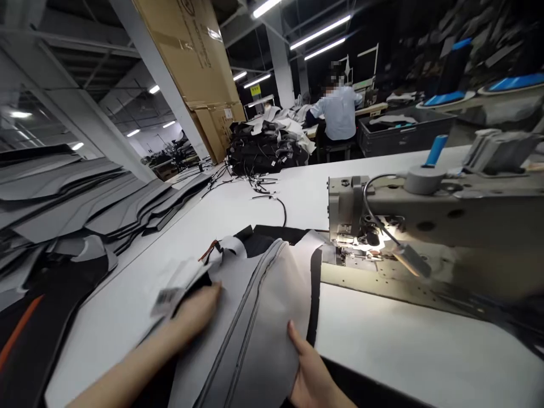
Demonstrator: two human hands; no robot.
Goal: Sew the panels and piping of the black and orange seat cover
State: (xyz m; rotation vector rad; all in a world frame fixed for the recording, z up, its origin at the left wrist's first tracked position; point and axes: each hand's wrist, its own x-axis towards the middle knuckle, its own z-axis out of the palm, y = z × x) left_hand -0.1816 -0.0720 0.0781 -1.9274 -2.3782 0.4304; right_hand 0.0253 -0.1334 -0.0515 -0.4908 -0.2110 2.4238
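Note:
A grey fabric piece [272, 294] with dark edging and two raised seam lines slants across the white table in front of me. My right hand [312, 368] grips its right edge, thumb on top and fingers underneath. At its left side, my left hand [202, 306] is curled at a folded edge; motion blurs it and the fold hides most fingers. A blurred white label [165, 300] sticks out beside that hand. The fabric's far end lies near the lit needle area of a sewing machine [369, 232], which stands to the right.
Stacked grey panels [85, 198] line the left side, with a black piece with an orange strip [25, 323] nearer me. Behind the table's far edge are a dark fabric heap [267, 147] with loose cords, a cardboard box [191, 56], a seated person [340, 113] and a grey crate [403, 136].

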